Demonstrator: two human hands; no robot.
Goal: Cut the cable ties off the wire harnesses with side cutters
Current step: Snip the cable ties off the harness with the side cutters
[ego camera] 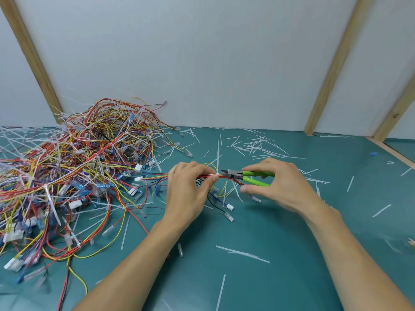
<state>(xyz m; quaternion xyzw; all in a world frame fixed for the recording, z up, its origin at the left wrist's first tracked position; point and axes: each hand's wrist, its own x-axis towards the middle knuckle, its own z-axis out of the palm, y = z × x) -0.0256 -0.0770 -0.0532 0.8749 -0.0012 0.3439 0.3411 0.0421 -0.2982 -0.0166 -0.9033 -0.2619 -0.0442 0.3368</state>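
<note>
1. A small white cable tie is sitting around a bundle of red and yellow wires, just past the left fingertips.
2. The wire harness is lying long-ways from left to right, so the tie is wrapping across it, up and down.
3. The left hand is pinching the bundle between thumb and fingers, right beside the tie, on the tie's left.
4. The side cutters are coming at the tie from its right. Their gray tip is pointing left and is almost touching the tie. I cannot tell if the blades are already around it.
5. The right hand is holding the green handles, with fingers on top and the thumb below. The handles are spread a little apart.
6. I think the next move is a tiny slide left and a squeeze. The blades need to be catching only the tie, not the wires under it.
7. Farther left of the tie, a big pile of harnesses is waiting.
8. All around the tie, cut white tie strips are lying on the green table mat.
</note>
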